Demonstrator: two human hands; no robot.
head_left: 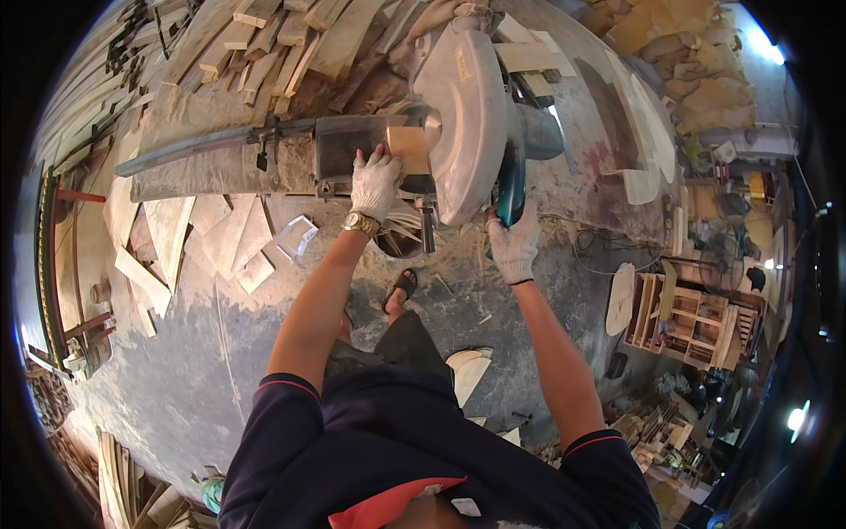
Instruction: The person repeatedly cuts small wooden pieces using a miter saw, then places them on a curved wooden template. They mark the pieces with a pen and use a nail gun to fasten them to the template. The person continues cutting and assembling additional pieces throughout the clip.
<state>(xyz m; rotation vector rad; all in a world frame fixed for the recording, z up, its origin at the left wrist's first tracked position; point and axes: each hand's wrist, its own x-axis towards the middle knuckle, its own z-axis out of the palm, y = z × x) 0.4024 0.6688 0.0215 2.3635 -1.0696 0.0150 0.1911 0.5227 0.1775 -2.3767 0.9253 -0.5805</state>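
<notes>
A large miter saw point(463, 115) with a grey blade guard stands before me on its bench. My left hand point(376, 187), in a white knitted glove with bare fingertips, holds a short pale wooden block point(407, 148) on the saw's table, just left of the guard. Its fingers rest at the block's left end. My right hand point(515, 242), gloved too, is wrapped round the teal saw handle point(510, 198) to the right of the guard. Part of its fingers is hidden behind the handle. The guard covers the blade, so I cannot tell whether it touches the block.
A long metal fence point(189, 152) runs left from the saw. Stacked wooden boards point(304, 44) lie behind it. Flat wood pieces point(233, 234) lean below the bench at left. Wooden racks point(696, 322) stand at right. A board offcut point(469, 375) lies on the floor near my feet.
</notes>
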